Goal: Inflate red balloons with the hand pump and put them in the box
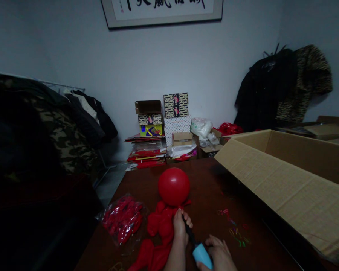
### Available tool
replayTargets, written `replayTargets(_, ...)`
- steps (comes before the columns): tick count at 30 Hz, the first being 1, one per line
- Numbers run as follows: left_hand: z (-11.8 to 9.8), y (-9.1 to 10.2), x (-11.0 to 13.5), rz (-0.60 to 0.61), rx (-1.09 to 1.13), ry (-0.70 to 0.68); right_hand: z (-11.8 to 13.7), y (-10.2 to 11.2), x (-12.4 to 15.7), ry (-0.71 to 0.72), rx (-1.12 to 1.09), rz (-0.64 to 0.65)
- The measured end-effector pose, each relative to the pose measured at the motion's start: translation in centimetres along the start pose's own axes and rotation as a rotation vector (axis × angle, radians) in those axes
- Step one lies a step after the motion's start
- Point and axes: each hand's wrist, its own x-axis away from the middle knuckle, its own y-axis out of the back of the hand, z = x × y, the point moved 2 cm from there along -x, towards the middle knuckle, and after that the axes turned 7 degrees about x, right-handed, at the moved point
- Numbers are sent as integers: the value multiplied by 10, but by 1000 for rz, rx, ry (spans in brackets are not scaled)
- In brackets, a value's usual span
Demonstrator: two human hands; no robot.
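A red balloon (173, 186), round and partly blown up, stands over the dark wooden table (209, 188). My left hand (180, 226) is closed around the balloon's neck where it meets the black nozzle of a small hand pump. My right hand (219, 254) grips the pump's light blue barrel (201, 254) near the bottom edge. Limp red balloons (158, 237) lie under and beside my left hand.
A clear bag of red balloons (122, 218) lies at the left. Small coloured rubber bands (234, 231) are scattered to the right. A large open cardboard box (282, 177) fills the right side. Stacked boxes and packets (164, 131) sit behind the table; coats hang on both sides.
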Motion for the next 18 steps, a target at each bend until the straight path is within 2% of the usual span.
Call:
replayTargets(4, 1, 0, -2, -7, -29, 13, 14, 5, -12, -21, 3, -55)
replayTargets(7, 2, 1, -4, -2, -37, 21, 16, 2, -15, -40, 26, -47)
replayTargets(13, 5, 0, -2, -22, -39, 12, 8, -12, -8, -51, 122, -56)
replayTargets(18, 3, -1, 2, -10, -35, 17, -8, -30, 0, -101, 184, -96)
